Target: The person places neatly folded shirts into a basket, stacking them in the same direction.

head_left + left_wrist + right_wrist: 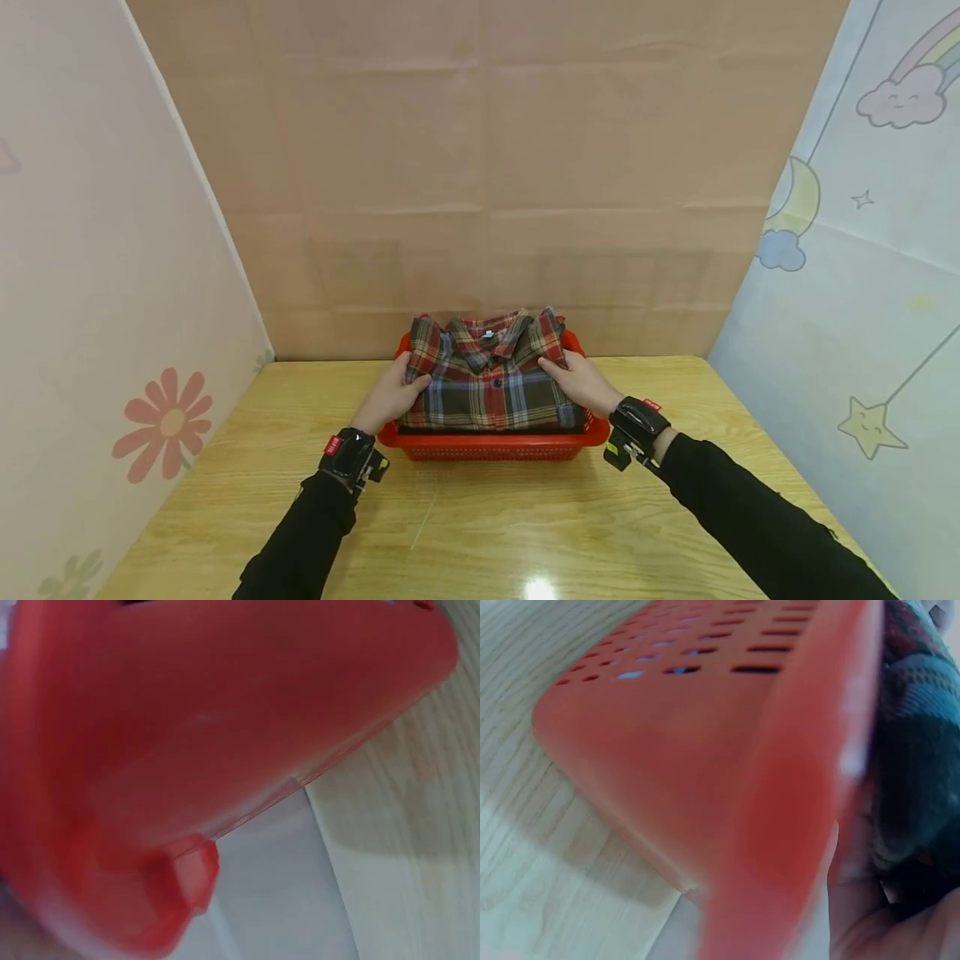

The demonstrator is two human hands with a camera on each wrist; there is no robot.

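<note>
A folded plaid shirt (491, 404) in red, dark grey, blue and cream lies in a red plastic basket (491, 450), its collar toward the back wall. My left hand (388, 393) grips the shirt's left side, thumb on top and fingers mostly hidden. On the opposite side my right hand (585, 382) holds the shirt the same way. In the right wrist view, the right hand (900, 930) is at the folded cloth (919, 757), just inside the basket's rim. Basket wall (225, 712) fills much of the left wrist view, where the left hand's hold is hidden.
The basket stands on a light wooden table (300, 467), near the brown-covered back wall (480, 167). White panels with printed pictures rise at the left (112, 250) and right (862, 292). Dark material shows beneath the shirt's front edge.
</note>
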